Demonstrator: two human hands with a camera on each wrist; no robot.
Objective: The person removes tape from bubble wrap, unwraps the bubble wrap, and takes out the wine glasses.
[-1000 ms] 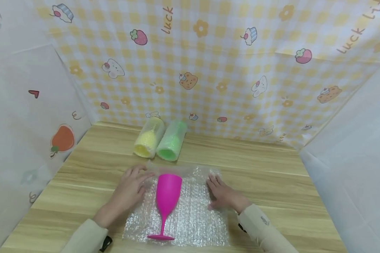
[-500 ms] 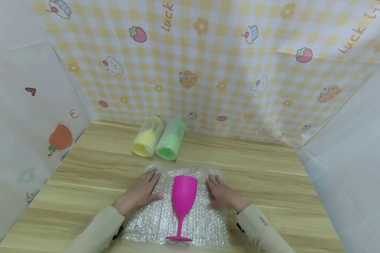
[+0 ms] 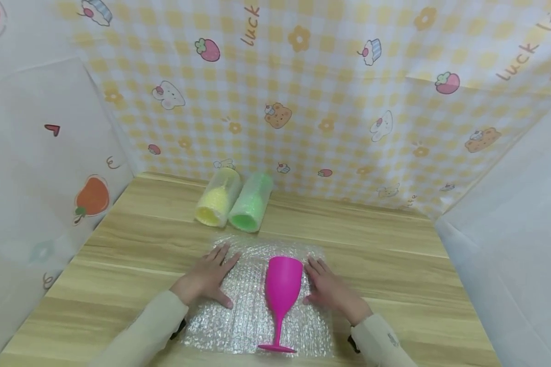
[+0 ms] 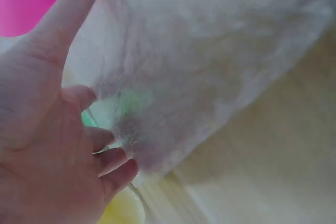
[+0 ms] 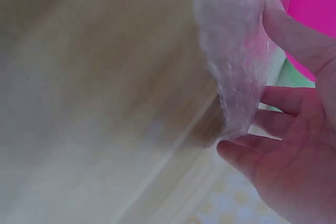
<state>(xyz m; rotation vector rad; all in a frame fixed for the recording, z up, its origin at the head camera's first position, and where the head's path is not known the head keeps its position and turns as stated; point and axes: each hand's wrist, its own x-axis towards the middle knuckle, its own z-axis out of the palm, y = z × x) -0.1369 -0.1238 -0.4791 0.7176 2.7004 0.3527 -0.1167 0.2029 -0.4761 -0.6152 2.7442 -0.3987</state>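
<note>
A bright pink goblet (image 3: 283,285) lies on its side on a flat sheet of bubble wrap (image 3: 243,321), its foot toward the person. To the goblet's left, my left hand (image 3: 207,278) rests on the wrap with fingers spread. My right hand (image 3: 332,291) rests on the wrap's right part, its fingertips close beside the goblet's bowl; whether they touch it I cannot tell. In the left wrist view the fingers (image 4: 118,174) extend over the wrap. The right wrist view has the thumb and fingers (image 5: 244,158) against the wrap's edge, near the pink bowl.
Behind the sheet, a yellow goblet (image 3: 218,198) and a green goblet (image 3: 251,203) lie side by side, each rolled in bubble wrap. The wooden table (image 3: 385,244) meets a checked cloth backdrop (image 3: 330,102) at the rear, with white sheets at both sides.
The pink goblet has shifted right across the wrap, from near my left hand to beside my right. My left hand has moved rightward onto the sheet, its fingers spreading. The right hand stays about in place.
</note>
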